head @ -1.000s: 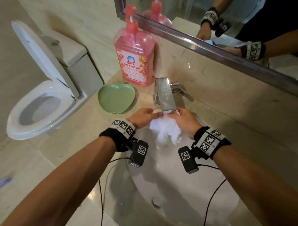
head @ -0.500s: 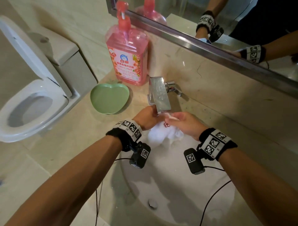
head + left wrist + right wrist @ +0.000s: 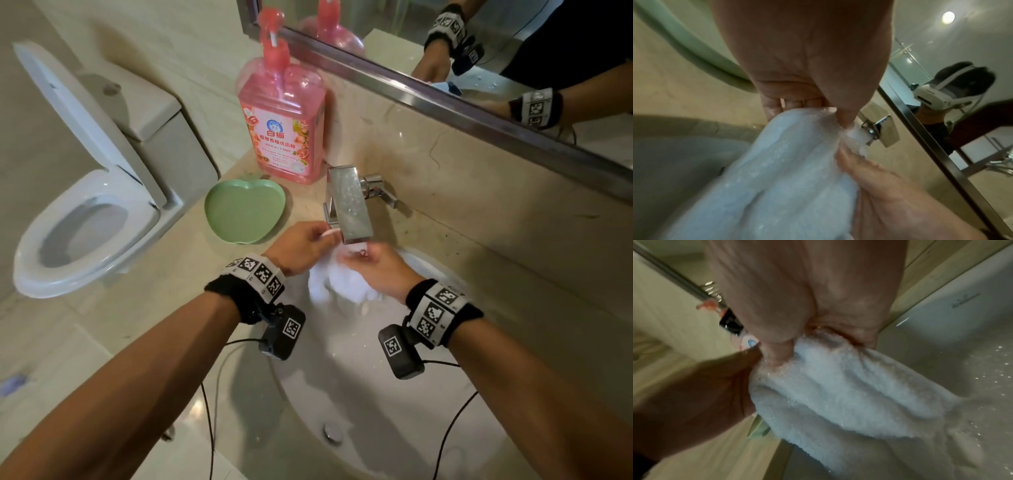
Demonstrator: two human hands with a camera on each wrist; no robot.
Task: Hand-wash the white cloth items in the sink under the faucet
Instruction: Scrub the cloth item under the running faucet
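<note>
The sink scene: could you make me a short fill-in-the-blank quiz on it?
1. Both hands hold a white ____ under the faucet.
2. The dish on the counter is ____ in colour.
3. The pump bottle behind the dish is ____.
4. The toilet lid stands ____.

Missing words: cloth; green; pink; open

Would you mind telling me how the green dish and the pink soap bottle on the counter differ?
The green dish is low, flat and apple-shaped; the pink soap bottle stands tall and upright with a pump on top. The dish is plain and opaque, while the bottle is see-through and bears a printed label. The dish lies nearer the toilet; the bottle stands against the wall below the mirror. Both rest on the counter left of the faucet.
</note>
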